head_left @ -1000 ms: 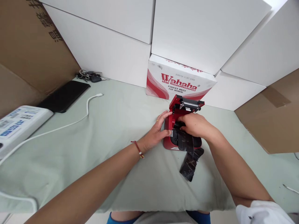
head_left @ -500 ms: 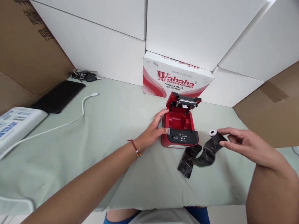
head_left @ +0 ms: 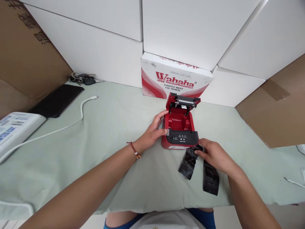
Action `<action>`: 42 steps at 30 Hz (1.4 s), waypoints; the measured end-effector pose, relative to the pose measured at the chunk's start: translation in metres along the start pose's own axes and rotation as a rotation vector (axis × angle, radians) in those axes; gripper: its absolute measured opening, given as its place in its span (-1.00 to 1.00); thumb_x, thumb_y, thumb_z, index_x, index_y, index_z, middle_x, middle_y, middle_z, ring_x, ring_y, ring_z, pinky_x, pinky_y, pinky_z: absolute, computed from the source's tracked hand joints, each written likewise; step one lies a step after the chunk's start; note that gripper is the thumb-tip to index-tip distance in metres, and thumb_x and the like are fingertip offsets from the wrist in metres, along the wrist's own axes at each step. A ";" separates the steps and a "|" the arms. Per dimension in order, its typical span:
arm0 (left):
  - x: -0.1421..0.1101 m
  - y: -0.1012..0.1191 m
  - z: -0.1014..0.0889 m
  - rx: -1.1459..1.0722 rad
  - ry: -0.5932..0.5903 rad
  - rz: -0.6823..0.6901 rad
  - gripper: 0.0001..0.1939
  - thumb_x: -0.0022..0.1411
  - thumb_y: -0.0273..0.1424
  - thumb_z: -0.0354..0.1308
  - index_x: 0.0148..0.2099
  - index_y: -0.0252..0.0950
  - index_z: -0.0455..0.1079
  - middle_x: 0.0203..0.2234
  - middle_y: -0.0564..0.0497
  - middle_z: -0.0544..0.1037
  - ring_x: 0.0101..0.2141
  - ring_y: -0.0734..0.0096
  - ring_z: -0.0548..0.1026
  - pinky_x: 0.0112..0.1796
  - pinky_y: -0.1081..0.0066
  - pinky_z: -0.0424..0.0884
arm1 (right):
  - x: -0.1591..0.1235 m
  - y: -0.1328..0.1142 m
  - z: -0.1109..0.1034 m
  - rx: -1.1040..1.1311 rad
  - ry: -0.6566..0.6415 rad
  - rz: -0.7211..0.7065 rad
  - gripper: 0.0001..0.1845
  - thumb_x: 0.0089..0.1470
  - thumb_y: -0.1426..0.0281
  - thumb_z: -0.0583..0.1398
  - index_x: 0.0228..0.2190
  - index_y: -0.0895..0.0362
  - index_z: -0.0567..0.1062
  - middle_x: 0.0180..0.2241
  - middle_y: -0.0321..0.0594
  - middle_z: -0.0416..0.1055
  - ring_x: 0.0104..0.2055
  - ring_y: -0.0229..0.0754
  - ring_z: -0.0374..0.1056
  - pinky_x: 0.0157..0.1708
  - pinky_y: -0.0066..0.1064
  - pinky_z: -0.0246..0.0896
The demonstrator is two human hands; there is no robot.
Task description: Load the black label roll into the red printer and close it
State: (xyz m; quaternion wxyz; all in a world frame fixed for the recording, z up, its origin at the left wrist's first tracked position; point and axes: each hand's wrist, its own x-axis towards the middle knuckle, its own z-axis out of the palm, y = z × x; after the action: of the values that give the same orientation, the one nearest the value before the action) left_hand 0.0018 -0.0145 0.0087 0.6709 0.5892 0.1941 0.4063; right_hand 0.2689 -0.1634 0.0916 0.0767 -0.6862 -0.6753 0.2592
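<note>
A small red printer (head_left: pixel 180 127) with a black front panel stands on the pale green cloth, its lid tipped open at the back and its red bay bare. My left hand (head_left: pixel 152 132) grips the printer's left side, thumb on the front corner. Just in front of the printer, my right hand (head_left: pixel 214 156) rests low on a black paper strip (head_left: pixel 188 163) and its fingers pinch it. The strip loops under the hand, and its other end (head_left: pixel 211 178) lies on the cloth.
A red-and-white Wahaha carton (head_left: pixel 175 81) stands behind the printer among stacked white boxes. On the left lie a black phone (head_left: pixel 57 100), keys (head_left: pixel 82 79), a white cable (head_left: pixel 71 122) and a white box (head_left: pixel 16 128). Brown cardboard (head_left: pixel 276 108) leans at the right.
My right hand lifted the black paper roll out of the printer bay, swung it right, then came down in front of the printer with the strip. My left hand stayed put.
</note>
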 end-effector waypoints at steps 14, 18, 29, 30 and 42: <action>0.000 0.003 0.001 0.025 -0.017 -0.012 -0.19 0.21 -0.32 0.25 0.47 0.02 0.14 0.53 0.03 0.12 0.53 -0.04 0.04 0.52 -0.14 -0.13 | -0.007 -0.053 -0.094 0.160 0.063 -0.180 -0.55 0.33 0.11 0.24 0.15 0.00 0.59 -0.22 -0.19 0.64 -0.35 -0.18 0.45 -0.39 -0.38 0.33; 0.000 0.006 0.003 0.016 -0.015 0.014 -0.13 0.20 -0.33 0.26 0.50 0.02 0.06 0.54 0.02 0.10 0.54 -0.02 0.01 0.52 -0.12 -0.15 | 0.043 -0.072 -0.070 0.150 0.029 -0.153 -0.54 0.30 0.19 0.20 0.16 0.00 0.58 -0.43 -0.32 0.55 -0.51 -0.21 0.33 -0.50 -0.37 0.24; -0.001 0.001 0.000 0.075 -0.031 0.022 -0.15 0.24 -0.30 0.25 0.51 0.06 0.06 0.54 0.02 0.09 0.53 -0.09 0.00 0.51 -0.17 -0.13 | 0.103 -0.097 -0.059 -0.379 -0.198 -0.220 -0.55 0.24 0.51 0.15 0.09 0.04 0.62 0.01 -0.13 0.66 -0.07 0.00 0.57 -0.14 -0.31 0.38; -0.001 0.001 0.000 0.077 -0.030 0.024 -0.15 0.24 -0.30 0.25 0.51 0.06 0.06 0.54 0.02 0.09 0.53 -0.08 0.00 0.51 -0.17 -0.12 | 0.105 -0.098 -0.057 -0.424 -0.194 -0.208 -0.56 0.24 0.50 0.16 0.09 0.04 0.62 -0.02 -0.12 0.67 -0.10 0.01 0.57 -0.19 -0.31 0.35; -0.001 0.002 -0.001 0.056 -0.039 0.039 -0.08 0.26 -0.26 0.27 0.55 0.12 -0.06 0.58 0.07 -0.02 0.57 -0.01 -0.10 0.52 -0.10 -0.09 | 0.075 -0.088 -0.075 0.082 0.441 -0.404 -0.70 0.39 0.29 0.17 0.00 0.03 0.67 -0.06 -0.17 0.69 -0.04 -0.01 0.58 0.01 -0.18 0.47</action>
State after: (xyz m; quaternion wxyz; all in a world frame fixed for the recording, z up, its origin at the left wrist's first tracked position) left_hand -0.0008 -0.0149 0.0104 0.6496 0.6195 0.1806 0.4021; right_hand 0.2213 -0.0663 0.1767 0.2993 -0.5742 -0.7540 0.1107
